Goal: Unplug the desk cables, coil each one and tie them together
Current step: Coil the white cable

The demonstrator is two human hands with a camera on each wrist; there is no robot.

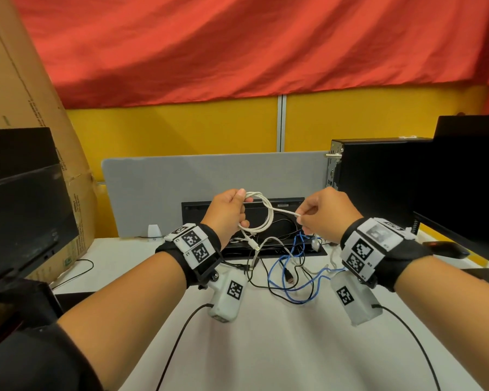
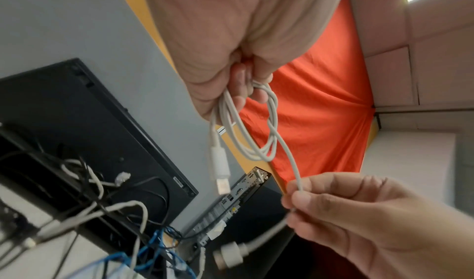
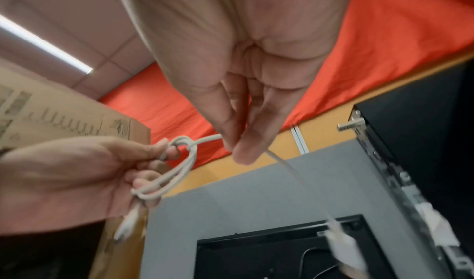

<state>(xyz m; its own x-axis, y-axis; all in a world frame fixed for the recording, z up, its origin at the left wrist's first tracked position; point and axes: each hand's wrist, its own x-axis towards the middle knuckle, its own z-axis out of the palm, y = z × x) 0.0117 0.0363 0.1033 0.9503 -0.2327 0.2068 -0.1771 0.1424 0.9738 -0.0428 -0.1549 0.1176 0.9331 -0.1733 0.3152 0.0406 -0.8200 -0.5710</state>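
Observation:
A thin white USB cable (image 1: 266, 218) is wound into a small coil held above the desk. My left hand (image 1: 229, 210) grips the coil (image 2: 259, 133) at its top, and a white plug (image 2: 220, 174) dangles below it. My right hand (image 1: 319, 218) pinches the free strand (image 3: 205, 139) between thumb and fingertips, a short way right of the coil. The strand's other end hangs blurred under the right hand (image 3: 338, 240). On the white desk (image 1: 266, 348) lie a blue cable (image 1: 288, 280), black cables (image 1: 254, 275) and a grey-white one, tangled near an open black cable tray (image 1: 266, 221).
A grey divider panel (image 1: 158, 193) stands behind the tray. A black computer case (image 1: 378, 176) and a monitor (image 1: 469, 176) are on the right, another monitor (image 1: 20, 204) and a cardboard box (image 1: 26, 88) on the left. A black mouse (image 1: 446, 248) lies at right.

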